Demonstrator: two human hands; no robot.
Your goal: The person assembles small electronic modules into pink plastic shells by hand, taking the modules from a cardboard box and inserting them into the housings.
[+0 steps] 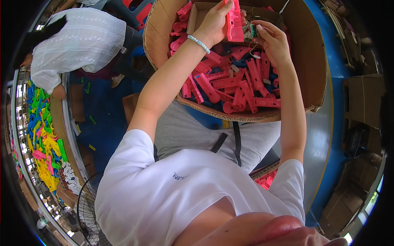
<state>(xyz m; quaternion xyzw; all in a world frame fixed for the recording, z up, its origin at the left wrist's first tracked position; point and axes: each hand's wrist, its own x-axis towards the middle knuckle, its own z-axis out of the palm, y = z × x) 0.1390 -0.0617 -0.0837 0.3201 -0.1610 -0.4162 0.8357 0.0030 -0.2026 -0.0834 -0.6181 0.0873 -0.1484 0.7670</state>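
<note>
Over a large cardboard box (318,61), my left hand (215,23) grips a long pink plastic shell half (234,24), held upright by its side. To its right, my right hand (274,41) pinches a small green circuit board (253,31) with thin wires hanging off it. The board sits close beside the shell, apart from it as far as I can see. Below both hands, the box holds many loose pink plastic shells (230,84) in a heap. A smaller open carton (198,18) rests inside at the far side, with wired parts in it, partly hidden by my hands.
Another person in a white top (82,45) bends at a bench on the left, heaped with colourful plastic parts (43,139). A black fan (88,205) stands at lower left. Cardboard cartons (365,96) line the right side. More pink parts (266,179) lie by my right elbow.
</note>
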